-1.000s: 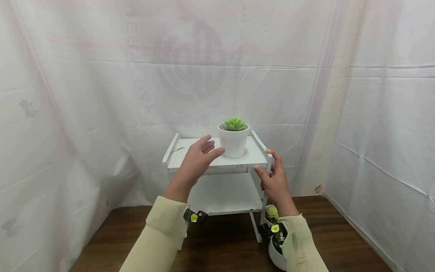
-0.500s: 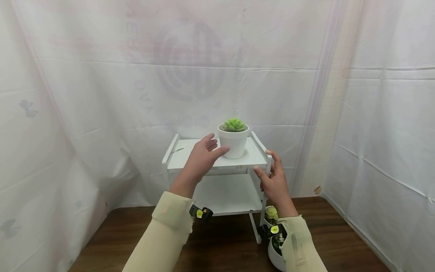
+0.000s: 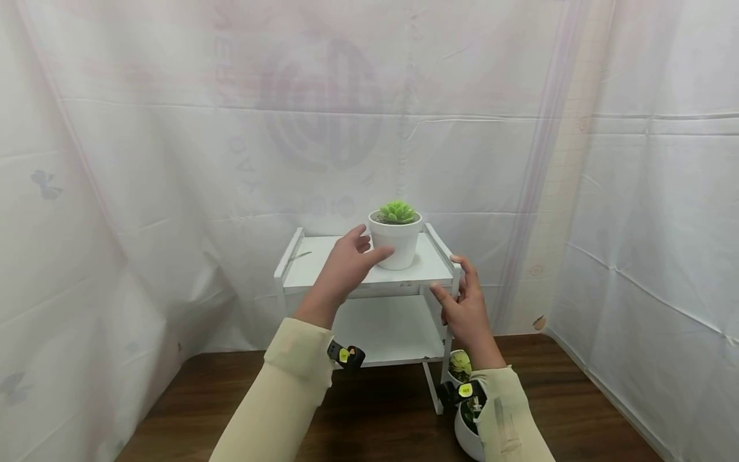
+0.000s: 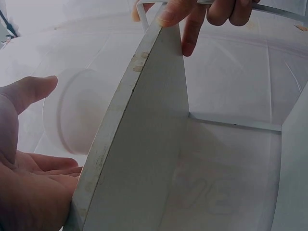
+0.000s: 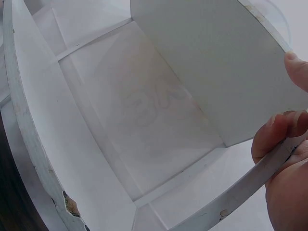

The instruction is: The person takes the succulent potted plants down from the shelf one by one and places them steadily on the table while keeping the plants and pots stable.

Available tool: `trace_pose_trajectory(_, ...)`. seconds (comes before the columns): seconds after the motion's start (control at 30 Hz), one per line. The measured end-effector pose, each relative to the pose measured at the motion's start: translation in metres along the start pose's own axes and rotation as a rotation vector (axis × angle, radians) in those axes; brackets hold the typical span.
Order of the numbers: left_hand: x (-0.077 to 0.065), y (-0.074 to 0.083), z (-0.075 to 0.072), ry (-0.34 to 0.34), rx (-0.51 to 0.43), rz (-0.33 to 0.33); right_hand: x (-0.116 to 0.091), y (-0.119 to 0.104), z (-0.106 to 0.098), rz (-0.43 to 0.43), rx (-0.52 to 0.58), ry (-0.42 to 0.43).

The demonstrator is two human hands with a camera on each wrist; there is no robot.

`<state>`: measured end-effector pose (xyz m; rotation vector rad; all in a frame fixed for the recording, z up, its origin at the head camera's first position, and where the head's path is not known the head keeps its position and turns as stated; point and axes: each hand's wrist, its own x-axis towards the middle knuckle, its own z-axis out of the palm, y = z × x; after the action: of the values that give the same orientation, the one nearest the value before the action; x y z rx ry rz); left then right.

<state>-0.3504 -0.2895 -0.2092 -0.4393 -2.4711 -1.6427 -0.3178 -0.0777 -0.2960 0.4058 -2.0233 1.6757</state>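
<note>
A white pot point(image 3: 395, 247) with a bright green succulent point(image 3: 397, 212) stands upright on the top board of a small white two-tier shelf point(image 3: 388, 328). My left hand point(image 3: 345, 264) is at the pot's left side, thumb in front of it and fingers loosely bent. In the left wrist view, thumb and fingers of that hand point(image 4: 33, 192) spread beside the pot point(image 4: 79, 110); whether they touch it I cannot tell. With my right hand point(image 3: 466, 309) I grip the shelf's front right upright, just below the top corner. In the right wrist view, curled fingers point(image 5: 270, 134) wrap the upright.
Two more potted plants stand on the brown wooden table point(image 3: 369, 423) by the shelf's right leg: a nearer white pot point(image 3: 469, 436) and a pale green plant point(image 3: 460, 362) behind it. My right forearm partly covers them. White sheeting point(image 3: 173, 160) hangs behind and on both sides.
My left hand has moved right and slightly up, its thumb now further across the front of the pot. The right hand keeps its hold on the shelf, and the pot stays in place.
</note>
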Motion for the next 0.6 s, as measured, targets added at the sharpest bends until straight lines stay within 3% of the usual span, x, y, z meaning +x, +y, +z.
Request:
trace_pose_trajectory(0.4,0.009,0.001,0.005,0.001,0.003,0.031,0.0,0.0,0.0,0.004,0.005,-0.003)
trace_pose_trajectory(0.6,0.012,0.003,0.006,0.0,-0.026,0.007,0.0,0.0,0.0,0.003,0.009,-0.002)
